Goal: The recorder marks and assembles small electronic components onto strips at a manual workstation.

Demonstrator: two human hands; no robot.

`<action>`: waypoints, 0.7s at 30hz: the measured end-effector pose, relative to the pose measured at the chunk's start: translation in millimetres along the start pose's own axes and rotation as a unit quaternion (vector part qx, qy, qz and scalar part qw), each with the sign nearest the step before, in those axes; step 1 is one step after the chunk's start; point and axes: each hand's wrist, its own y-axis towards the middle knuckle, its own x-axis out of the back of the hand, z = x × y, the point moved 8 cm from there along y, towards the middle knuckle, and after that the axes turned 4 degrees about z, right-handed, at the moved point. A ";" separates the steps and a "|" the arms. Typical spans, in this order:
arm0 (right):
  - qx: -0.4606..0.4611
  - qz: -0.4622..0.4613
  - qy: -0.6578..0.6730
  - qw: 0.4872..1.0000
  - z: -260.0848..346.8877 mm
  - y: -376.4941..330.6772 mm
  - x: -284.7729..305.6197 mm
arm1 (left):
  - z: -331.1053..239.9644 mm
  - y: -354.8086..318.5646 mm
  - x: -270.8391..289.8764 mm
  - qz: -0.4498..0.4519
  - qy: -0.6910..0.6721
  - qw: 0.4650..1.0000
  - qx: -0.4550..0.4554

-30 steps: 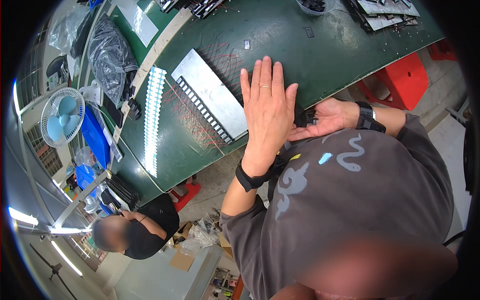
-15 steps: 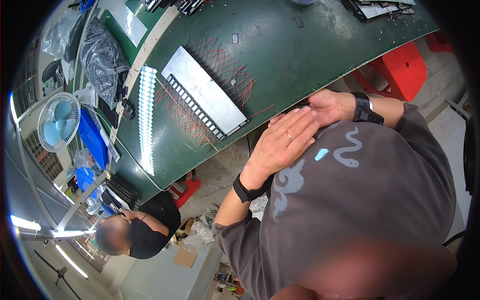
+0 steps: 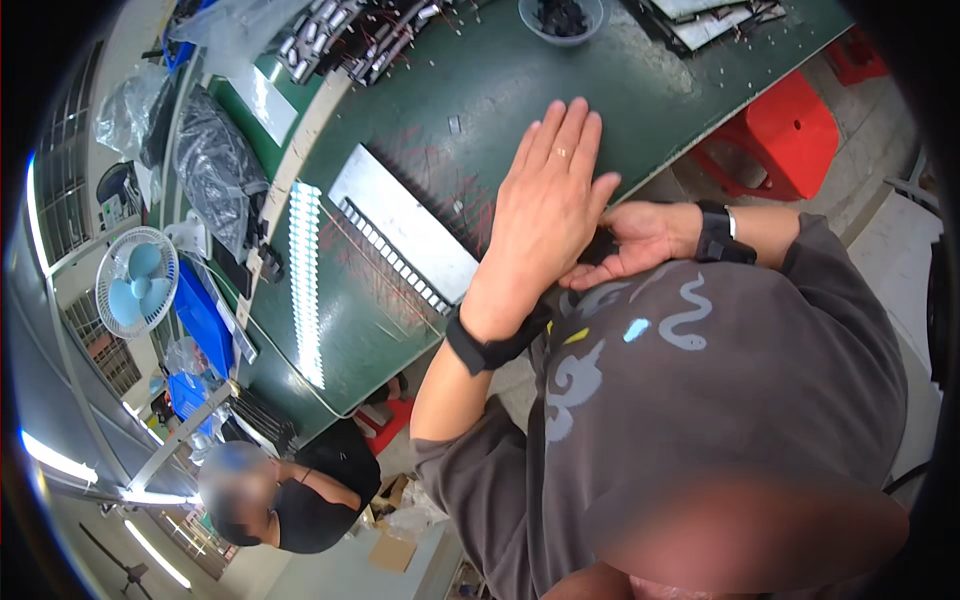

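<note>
My left hand (image 3: 545,200) is stretched out palm down over the green table, fingers extended, a ring on one finger. Nothing shows in its grasp; what lies beneath it is hidden. My right hand (image 3: 645,240) is at the near table edge, palm turned up, fingers loosely extended and partly behind the left wrist. A dark patch shows beside its fingers, too unclear to name. Left of my left hand lies a pale metal plate (image 3: 405,215) with a row of small black-and-white pieces (image 3: 395,255) along one side and thin red wires (image 3: 385,300) around it.
A white toothed strip (image 3: 306,285) lies farther left. A bowl of black parts (image 3: 562,22) and stacked panels (image 3: 700,25) stand at the far side. A small rectangular piece (image 3: 454,125) lies on the table (image 3: 400,110). Red stools (image 3: 780,140) and a seated co-worker (image 3: 325,490) are nearby.
My left hand has lifted off the right and reached away over the table. The right hand stays near the edge, more of its palm showing. The view has shifted, bringing the bowl into sight.
</note>
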 end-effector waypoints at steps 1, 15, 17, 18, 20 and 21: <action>0.019 -0.015 -0.018 1.000 4.5 -3.9 0.4 | -6.4 -12.8 -1.5 0.024 -0.028 0.999 -0.004; 0.076 -0.051 -0.074 0.993 12.8 -4.3 -8.3 | -15.8 -114.7 27.7 -0.146 -0.055 0.986 -0.063; 0.039 -0.053 -0.045 0.997 1.1 -14.0 -6.7 | -12.3 -119.2 48.9 -0.209 -0.048 0.975 -0.053; 0.017 -0.048 -0.041 0.998 1.5 -17.3 -9.9 | -16.7 -122.1 55.3 -0.216 -0.037 0.974 -0.061; 0.036 -0.147 0.067 0.986 -8.4 -32.5 -21.7 | -12.7 -134.7 74.4 -0.233 -0.011 0.972 -0.032; 0.015 -0.127 0.007 0.992 -9.9 -42.3 -30.5 | -7.4 -135.3 83.3 -0.250 0.001 0.968 -0.030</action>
